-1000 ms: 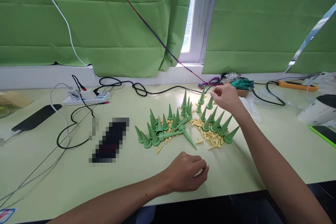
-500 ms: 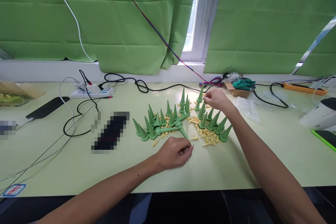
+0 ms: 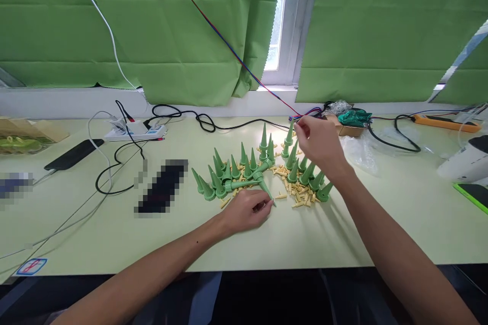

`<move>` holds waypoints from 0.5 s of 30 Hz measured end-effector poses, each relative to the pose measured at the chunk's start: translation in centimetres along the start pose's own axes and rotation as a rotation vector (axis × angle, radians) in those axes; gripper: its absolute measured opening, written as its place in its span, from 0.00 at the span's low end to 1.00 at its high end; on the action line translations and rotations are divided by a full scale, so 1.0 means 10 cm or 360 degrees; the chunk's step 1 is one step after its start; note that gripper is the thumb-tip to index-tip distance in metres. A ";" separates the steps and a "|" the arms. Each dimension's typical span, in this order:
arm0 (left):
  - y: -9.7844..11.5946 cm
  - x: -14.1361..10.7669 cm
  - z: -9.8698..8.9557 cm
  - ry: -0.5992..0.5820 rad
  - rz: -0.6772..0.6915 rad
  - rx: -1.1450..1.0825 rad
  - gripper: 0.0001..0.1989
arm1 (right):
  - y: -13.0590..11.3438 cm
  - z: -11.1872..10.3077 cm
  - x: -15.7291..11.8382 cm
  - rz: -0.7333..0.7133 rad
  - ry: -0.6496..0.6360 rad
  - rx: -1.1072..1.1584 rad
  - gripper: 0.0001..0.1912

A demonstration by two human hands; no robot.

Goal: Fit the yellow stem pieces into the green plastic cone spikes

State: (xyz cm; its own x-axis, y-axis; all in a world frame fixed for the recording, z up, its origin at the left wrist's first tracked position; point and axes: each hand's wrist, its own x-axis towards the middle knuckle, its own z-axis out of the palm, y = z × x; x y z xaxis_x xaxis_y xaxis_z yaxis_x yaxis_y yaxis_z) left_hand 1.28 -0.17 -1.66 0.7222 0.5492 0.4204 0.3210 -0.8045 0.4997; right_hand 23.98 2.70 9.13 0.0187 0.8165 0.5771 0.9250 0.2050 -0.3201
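Table (image 3: 297,244) is stretching pale beneath both your hands. Your right hand (image 3: 318,143) is hovering far right, fingertips bunching beside an upright cone (image 3: 288,134); I'm not seeing whether they're gripping anything. Your left hand (image 3: 247,210) is sitting nearer, loosely curling by the tip of a lying cone (image 3: 267,189); contact or grip, I can't tell. Green cones (image 3: 243,156) are crowding left and right mid-table, and yellow pegs (image 3: 301,195) are lying around their bases. Risk here: a low-swinging right hand could be toppling cones, a left-hand nudge scattering pegs. Counting: two hands, seemingly three cones lying, roughly twenty standing, pegs heaping past counting.
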 end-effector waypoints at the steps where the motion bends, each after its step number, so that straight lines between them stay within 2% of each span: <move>1: 0.00 0.00 0.00 0.0000 0.0002 -0.0001 0.12 | -0.12 0.00 -0.07 -0.0030 -0.0011 0.0045 0.12; 5: 0.00 0.00 -0.02 0.0023 0.0029 0.0006 0.11 | -0.46 0.19 -0.35 -0.0259 -0.0398 0.0121 0.12; 8: 0.00 0.00 -0.07 0.0027 0.0097 0.0003 0.08 | -0.51 0.42 -0.48 -0.0356 -0.0697 0.0076 0.10; 11: 0.00 -0.01 -0.15 0.0009 0.0169 0.0000 0.05 | -0.46 0.59 -0.55 -0.0363 -0.0791 0.0008 0.11; 15: 0.00 -0.05 -0.21 -0.0010 0.0140 0.0036 0.05 | -0.42 0.67 -0.59 -0.0297 -0.0833 -0.0024 0.13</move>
State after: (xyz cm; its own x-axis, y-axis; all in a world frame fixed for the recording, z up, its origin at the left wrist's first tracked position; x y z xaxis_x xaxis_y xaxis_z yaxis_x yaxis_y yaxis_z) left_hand -0.33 0.01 -0.28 0.7521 0.4747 0.4572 0.2695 -0.8546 0.4439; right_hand 17.49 0.63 2.07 -0.3336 0.9270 0.1717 0.9000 0.3673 -0.2348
